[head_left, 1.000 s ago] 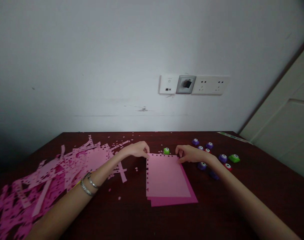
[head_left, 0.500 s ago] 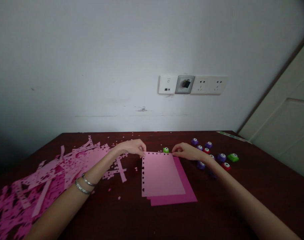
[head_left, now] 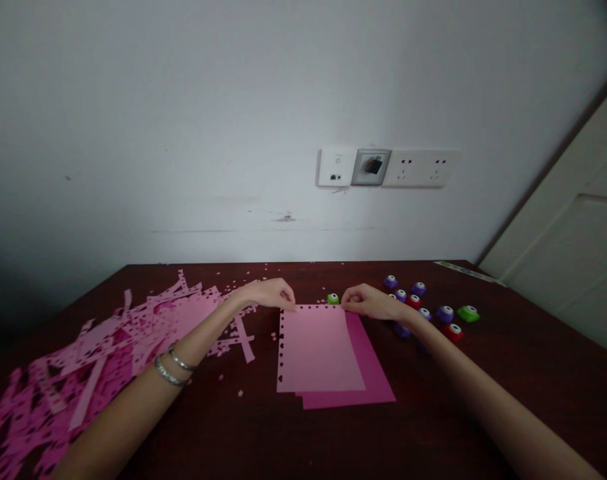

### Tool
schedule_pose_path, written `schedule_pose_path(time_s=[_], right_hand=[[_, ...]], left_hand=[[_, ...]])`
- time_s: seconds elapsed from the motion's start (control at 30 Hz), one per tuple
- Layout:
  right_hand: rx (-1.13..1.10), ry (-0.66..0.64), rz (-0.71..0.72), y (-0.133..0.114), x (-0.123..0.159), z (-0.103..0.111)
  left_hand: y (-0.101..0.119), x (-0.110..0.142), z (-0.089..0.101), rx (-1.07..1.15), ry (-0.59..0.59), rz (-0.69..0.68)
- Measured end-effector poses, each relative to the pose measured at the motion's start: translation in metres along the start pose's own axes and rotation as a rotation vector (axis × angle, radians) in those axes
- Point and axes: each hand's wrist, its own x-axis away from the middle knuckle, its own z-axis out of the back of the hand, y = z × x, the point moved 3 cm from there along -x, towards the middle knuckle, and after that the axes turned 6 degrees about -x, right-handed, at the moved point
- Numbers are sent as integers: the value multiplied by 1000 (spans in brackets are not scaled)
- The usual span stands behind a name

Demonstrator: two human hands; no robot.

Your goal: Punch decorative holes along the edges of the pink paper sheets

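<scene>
A light pink sheet of paper (head_left: 318,353), with small shapes punched along its left and top edges, lies over a darker pink sheet (head_left: 370,370) that shows at the right and bottom. My left hand (head_left: 273,293) pinches the light sheet at its top left. At its top right corner, my right hand (head_left: 363,300) grips the same sheet between thumb and fingers. Just behind the top edge, between both hands, stands a green craft punch (head_left: 332,299).
Punched pink strips and sheets (head_left: 118,347) pile up on the left, with paper bits scattered around. Several purple, red and green craft punches (head_left: 445,314) stand right of my right hand. A patterned strip (head_left: 468,272) lies at the back right, before the wall with sockets (head_left: 423,168).
The light pink sheet has shifted slightly left over the darker one, uncovering more of it on the right. Both hands still hold its top edge.
</scene>
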Motion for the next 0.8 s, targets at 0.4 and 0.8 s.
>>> schedule_pose_path(time_s=[0.4, 0.8], right_hand=[[-22, 8, -82, 10, -8, -15], [59, 281, -81, 23, -14, -7]], left_hand=[[4, -25, -32, 29, 159, 51], [0, -30, -34, 15, 234, 59]])
